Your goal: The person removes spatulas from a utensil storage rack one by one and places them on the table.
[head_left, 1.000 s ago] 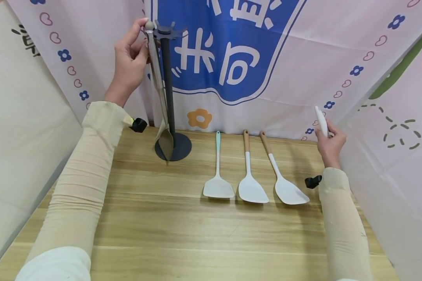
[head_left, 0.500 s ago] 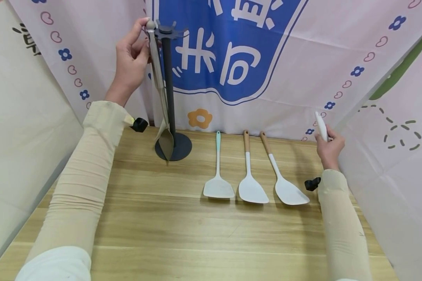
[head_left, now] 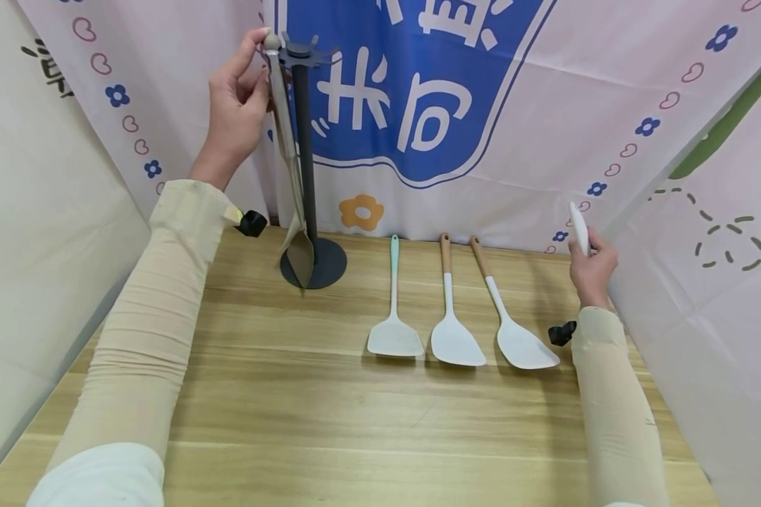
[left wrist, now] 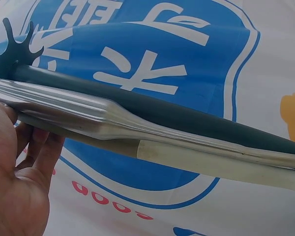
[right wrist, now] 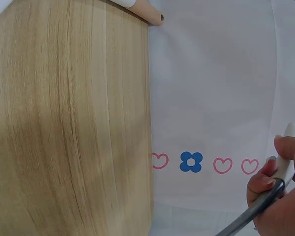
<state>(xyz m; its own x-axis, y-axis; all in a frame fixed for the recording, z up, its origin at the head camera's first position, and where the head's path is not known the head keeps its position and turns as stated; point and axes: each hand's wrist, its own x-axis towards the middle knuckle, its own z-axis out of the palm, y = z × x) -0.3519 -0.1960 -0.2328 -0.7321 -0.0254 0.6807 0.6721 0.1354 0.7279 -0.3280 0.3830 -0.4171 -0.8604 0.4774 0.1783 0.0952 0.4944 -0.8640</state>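
Metal utensil (head_left: 282, 105) near-upright beside dark stand (head_left: 305, 141)

Probably stiff and slick, it is best held by its thick handle (left wrist: 78, 110), where the left hand (head_left: 233, 116) grips near the top. The right hand (head_left: 595, 273) grips a white-handled utensil (head_left: 579, 229).

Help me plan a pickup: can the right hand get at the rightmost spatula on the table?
Probably not yet: the right hand grips a white handle, though nothing visible blocks the way to the spatula.
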